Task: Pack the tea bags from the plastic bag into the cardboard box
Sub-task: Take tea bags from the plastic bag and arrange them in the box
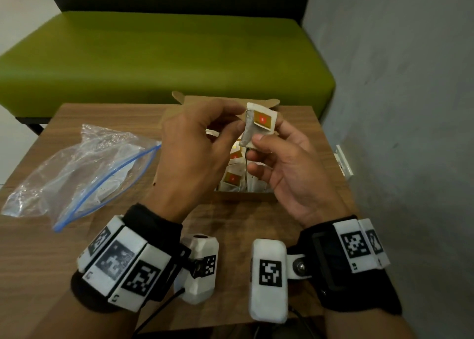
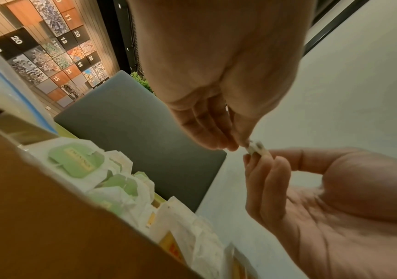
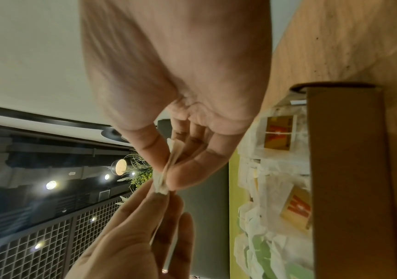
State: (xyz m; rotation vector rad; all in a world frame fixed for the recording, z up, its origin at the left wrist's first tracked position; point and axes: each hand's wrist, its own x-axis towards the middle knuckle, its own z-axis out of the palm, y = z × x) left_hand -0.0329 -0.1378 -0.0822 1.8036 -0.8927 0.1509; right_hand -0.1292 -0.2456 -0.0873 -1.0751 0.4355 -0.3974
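Note:
A white tea bag (image 1: 259, 123) with an orange-red tag is held above the open cardboard box (image 1: 243, 196). My left hand (image 1: 237, 119) pinches its left edge, while my right hand (image 1: 268, 137) pinches its lower right part between thumb and fingers. Several tea bags (image 1: 233, 178) with orange tags lie in the box. The clear plastic bag (image 1: 77, 171) with a blue zip lies on the table, left of the box. In the left wrist view my fingertips (image 2: 231, 145) nip the tea bag (image 2: 255, 147). The right wrist view shows the tea bag (image 3: 168, 166) edge-on between both hands.
The small wooden table (image 1: 230, 225) holds the box and the bag. A green bench (image 1: 164, 56) runs behind it and a grey wall (image 1: 397, 107) stands close on the right. Green-tagged tea bags (image 2: 78, 160) also lie in the box.

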